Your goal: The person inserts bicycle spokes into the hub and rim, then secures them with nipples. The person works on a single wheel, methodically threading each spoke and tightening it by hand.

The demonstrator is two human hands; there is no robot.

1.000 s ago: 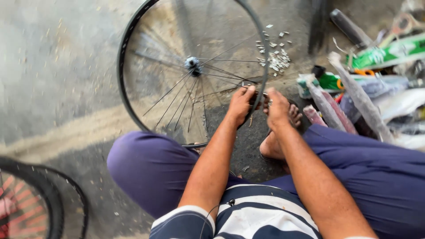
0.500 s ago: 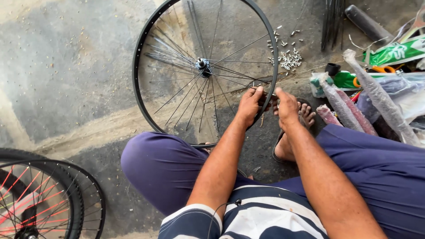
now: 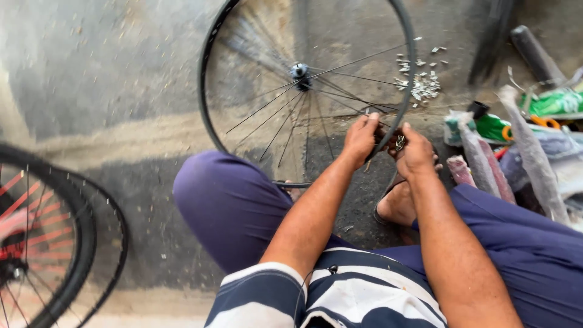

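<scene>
A black bicycle wheel rim (image 3: pixel 209 127) with thin metal spokes and a hub (image 3: pixel 299 71) lies flat on the concrete floor in front of me. My left hand (image 3: pixel 361 137) and my right hand (image 3: pixel 416 150) meet at the rim's near right edge, fingers pinched around the rim and a small metal part between them. Both hands are closed; what exactly the fingers grip is partly hidden. My knees in purple trousers frame the hands, and a sandalled foot (image 3: pixel 398 206) rests under the right hand.
A pile of small silvery metal pieces (image 3: pixel 419 85) lies on the floor past the rim. Wrapped bundles, a green package (image 3: pixel 555 102) and a dark tube (image 3: pixel 534 51) crowd the right side. Other wheels with red spokes (image 3: pixel 42 243) lie at the lower left.
The view has shifted right, so the rim and hands sit further right and closer. Both hands stay at the same spot on the rim.
</scene>
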